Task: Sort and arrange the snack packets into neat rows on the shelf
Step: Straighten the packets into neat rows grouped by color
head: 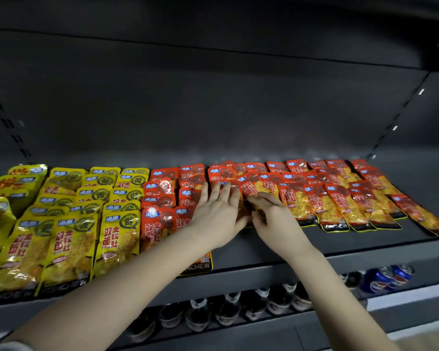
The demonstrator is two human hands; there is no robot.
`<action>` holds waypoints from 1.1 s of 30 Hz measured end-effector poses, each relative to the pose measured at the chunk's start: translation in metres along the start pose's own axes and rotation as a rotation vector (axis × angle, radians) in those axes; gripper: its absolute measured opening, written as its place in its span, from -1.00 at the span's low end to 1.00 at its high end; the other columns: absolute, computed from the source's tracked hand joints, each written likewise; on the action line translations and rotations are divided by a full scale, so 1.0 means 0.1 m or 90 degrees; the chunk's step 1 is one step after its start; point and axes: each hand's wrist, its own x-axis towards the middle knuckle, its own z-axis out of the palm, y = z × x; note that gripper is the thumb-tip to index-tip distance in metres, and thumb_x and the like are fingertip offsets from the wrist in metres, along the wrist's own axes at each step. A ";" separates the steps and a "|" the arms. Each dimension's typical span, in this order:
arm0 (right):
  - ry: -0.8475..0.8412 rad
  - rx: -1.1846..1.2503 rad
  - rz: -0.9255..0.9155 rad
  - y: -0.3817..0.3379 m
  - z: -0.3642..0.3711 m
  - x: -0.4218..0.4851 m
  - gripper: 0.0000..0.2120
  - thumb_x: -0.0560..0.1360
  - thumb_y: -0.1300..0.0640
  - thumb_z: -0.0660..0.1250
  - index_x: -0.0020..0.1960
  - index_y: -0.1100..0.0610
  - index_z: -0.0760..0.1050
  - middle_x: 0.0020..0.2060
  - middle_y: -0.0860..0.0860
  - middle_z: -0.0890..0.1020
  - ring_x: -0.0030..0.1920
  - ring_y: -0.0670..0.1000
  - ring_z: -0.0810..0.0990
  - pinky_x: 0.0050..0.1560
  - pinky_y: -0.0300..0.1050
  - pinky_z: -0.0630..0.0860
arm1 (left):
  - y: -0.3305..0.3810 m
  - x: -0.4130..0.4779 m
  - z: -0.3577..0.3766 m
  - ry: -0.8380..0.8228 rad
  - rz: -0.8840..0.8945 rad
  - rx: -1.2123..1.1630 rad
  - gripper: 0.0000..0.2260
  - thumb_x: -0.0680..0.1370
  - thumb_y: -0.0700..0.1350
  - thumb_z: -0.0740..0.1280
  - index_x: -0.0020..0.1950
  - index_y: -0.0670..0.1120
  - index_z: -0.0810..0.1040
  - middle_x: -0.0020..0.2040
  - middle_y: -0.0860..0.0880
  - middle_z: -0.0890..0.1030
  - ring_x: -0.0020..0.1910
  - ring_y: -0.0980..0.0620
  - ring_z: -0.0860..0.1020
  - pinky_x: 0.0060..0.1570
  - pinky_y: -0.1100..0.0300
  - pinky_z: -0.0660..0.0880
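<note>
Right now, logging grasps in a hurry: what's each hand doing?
Left hand: open, fingers straight on the red packets.
Right hand: gripping one of them.

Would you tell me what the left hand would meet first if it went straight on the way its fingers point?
Most likely the red packets stacked just beyond the fingertips of the left hand, then the shelf's dark back wall; depth is unclear.

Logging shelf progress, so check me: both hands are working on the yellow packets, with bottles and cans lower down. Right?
Not quite. The head view shows the left hand and right hand on the red packets, not the yellow packets. Bottles and cans do sit lower down.
</note>
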 end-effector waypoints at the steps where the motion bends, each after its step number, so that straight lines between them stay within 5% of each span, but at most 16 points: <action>1: 0.009 -0.005 0.010 0.01 -0.01 -0.05 -0.63 0.53 0.23 0.22 0.34 0.13 0.43 0.34 0.08 0.40 0.31 0.10 0.42 0.35 -0.05 0.33 | 0.02 0.00 0.00 0.004 0.012 -0.002 -0.37 0.60 0.22 -0.01 0.56 -0.10 -0.05 0.56 -0.14 -0.07 0.53 -0.16 -0.13 0.45 -0.14 -0.27; 14: 0.055 -0.061 0.149 0.62 -0.35 -0.34 -0.61 0.54 0.15 0.23 0.36 0.06 0.39 0.36 0.09 0.37 0.30 0.15 0.40 0.37 0.12 0.23 | 0.56 0.35 -0.04 -0.006 0.105 0.015 -0.38 0.61 0.22 -0.01 0.56 -0.07 -0.04 0.56 -0.14 -0.02 0.53 -0.18 -0.08 0.46 -0.14 -0.23; 17: 0.050 -0.096 0.170 0.82 -0.41 -0.28 -0.54 0.54 0.09 0.23 0.42 0.08 0.30 0.39 0.09 0.34 0.40 0.14 0.27 0.43 0.16 0.11 | 0.69 0.48 -0.05 -0.011 0.112 0.012 -0.35 0.59 0.25 0.00 0.56 -0.06 -0.06 0.56 -0.15 -0.03 0.53 -0.17 -0.07 0.47 -0.14 -0.24; 28: -0.022 -0.127 0.067 1.12 -0.41 -0.07 -0.47 0.55 0.09 0.16 0.50 0.06 0.14 0.47 0.07 0.21 0.50 0.11 0.02 0.46 0.09 -0.10 | 0.89 0.86 -0.06 -0.108 0.132 -0.034 -0.13 0.44 0.39 0.17 0.55 0.04 -0.19 0.56 -0.17 -0.06 0.54 -0.14 -0.12 0.47 -0.13 -0.25; 33: 0.019 -0.053 0.033 1.15 -0.44 -0.05 -0.48 0.53 0.18 0.22 0.46 0.11 0.23 0.42 0.09 0.28 0.45 0.09 0.16 0.41 -0.07 -0.07 | 0.91 0.90 -0.09 -0.092 0.134 -0.157 -0.04 0.35 0.32 0.38 0.55 0.09 -0.12 0.56 -0.09 0.06 0.54 -0.11 -0.04 0.48 -0.10 -0.21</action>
